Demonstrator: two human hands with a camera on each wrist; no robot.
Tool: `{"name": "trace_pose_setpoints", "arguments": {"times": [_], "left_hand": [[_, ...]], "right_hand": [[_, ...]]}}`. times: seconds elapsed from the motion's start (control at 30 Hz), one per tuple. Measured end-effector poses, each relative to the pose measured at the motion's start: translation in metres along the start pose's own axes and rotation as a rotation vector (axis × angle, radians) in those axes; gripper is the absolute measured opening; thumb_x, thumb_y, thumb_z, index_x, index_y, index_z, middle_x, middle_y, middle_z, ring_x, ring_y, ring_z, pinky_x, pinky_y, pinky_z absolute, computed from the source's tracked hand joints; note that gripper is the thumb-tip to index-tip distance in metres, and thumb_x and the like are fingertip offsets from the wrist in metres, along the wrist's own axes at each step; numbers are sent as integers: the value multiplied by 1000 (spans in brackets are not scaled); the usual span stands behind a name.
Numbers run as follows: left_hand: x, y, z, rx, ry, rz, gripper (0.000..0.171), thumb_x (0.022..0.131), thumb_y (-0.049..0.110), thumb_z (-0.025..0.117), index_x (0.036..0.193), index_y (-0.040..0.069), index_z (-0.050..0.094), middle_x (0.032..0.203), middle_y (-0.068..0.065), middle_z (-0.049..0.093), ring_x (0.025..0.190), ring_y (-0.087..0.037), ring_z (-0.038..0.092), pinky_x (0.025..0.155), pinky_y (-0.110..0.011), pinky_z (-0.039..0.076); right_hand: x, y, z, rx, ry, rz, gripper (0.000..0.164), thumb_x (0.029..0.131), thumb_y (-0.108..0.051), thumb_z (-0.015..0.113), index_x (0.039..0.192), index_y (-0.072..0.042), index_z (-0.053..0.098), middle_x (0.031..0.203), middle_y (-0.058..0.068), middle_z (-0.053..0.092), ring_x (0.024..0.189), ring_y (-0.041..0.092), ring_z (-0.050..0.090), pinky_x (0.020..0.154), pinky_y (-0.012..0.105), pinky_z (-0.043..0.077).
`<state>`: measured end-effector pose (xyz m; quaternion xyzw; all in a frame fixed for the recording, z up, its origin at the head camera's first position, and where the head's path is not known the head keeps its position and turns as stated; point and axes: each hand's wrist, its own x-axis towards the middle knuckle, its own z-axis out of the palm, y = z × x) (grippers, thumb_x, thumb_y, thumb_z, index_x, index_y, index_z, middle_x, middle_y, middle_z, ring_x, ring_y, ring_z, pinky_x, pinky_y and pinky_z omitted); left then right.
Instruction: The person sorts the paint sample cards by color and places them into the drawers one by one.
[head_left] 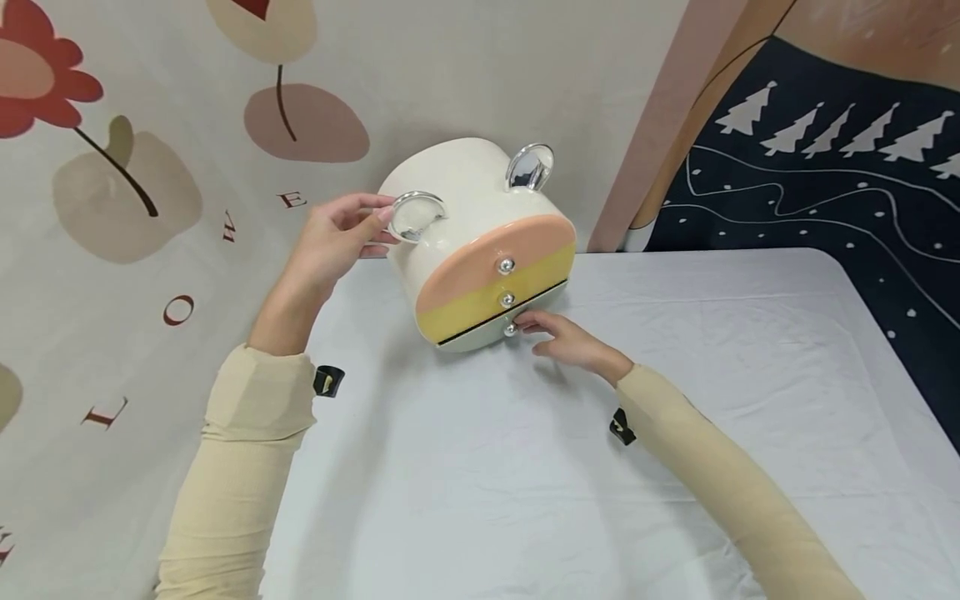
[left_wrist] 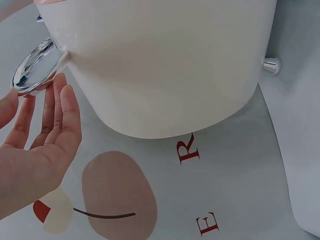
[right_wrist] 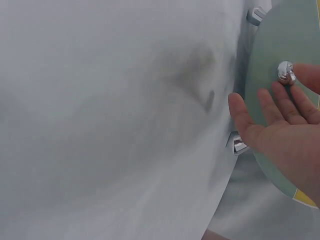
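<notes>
A white storage box (head_left: pixel 457 179) with a rounded front stands at the back of the table, with a peach, a yellow and a pale green band. Each band carries a round silver knob, and a dark line runs between yellow and green. My left hand (head_left: pixel 337 237) pinches the shiny silver left ear (left_wrist: pixel 37 65) on top, thumb on one side and fingers on the other. Low on the green panel (right_wrist: pixel 267 45), my right hand (head_left: pixel 570 340) holds the bottom knob (right_wrist: pixel 286 72) between thumb and fingertips, its little finger held away.
The box's other silver ear (head_left: pixel 530 167) rises to the right. Short silver feet (right_wrist: pixel 240 144) show under the box. A white cloth (head_left: pixel 465 483) covers the table. Printed fabric (head_left: pixel 150 275) hangs behind and left; a dark cloth with white trees (head_left: pixel 810 183) lies beyond the right edge.
</notes>
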<state>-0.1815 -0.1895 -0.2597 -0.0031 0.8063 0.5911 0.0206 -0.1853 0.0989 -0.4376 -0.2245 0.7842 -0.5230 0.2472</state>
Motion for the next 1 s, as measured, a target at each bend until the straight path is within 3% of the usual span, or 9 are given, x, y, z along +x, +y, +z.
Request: {"name": "trace_pose_setpoints", "arguments": {"times": [0.2,0.43,0.6,0.7,0.8,1.0], "left_hand": [[0,-1,0,-4,-7,5,34,87,24,62,115,5,60,92,-1,61,79,-11,63,74,-22,53],[0,-1,-2,-20,-10,4,33,87,25,63,114,6,61,91,-2,61,80,-13,63,75,-25,53],[-1,-1,-1,-38,-14,-2,33,87,24,63,113,5,60,90,-2,60,80,-13,64,75,-25,53],[-1,-1,-1,-54,-13,-13,32,88,24,62,112,3,60,88,-2,59,78,-12,64,74,-24,53],[-1,-3,-1,-64,-28,-34,33,88,23,62,113,1,57,87,-2,60,79,-12,65,74,-23,53],[-6,-10,-4,-33,-49,-71,36,91,24,58,117,0,51,87,-2,61,80,-12,64,75,-24,52]], "right_hand": [[9,-3,0,7,35,30,40,83,9,50,123,5,48,126,19,48,121,33,41,104,47,29],[5,1,0,22,14,4,44,85,7,52,128,5,44,130,19,46,121,35,40,104,46,30],[-2,-2,-7,54,20,45,44,88,1,51,131,3,42,129,20,46,117,36,45,93,46,42],[-10,-6,-16,70,52,114,44,90,-4,50,133,3,40,125,24,48,111,36,49,86,46,46],[-22,-11,-29,68,93,173,43,92,-7,50,132,3,40,120,26,51,108,35,51,87,46,46],[-60,-15,-58,31,181,178,37,95,-8,46,129,4,41,116,28,52,102,31,54,87,41,47]]}}
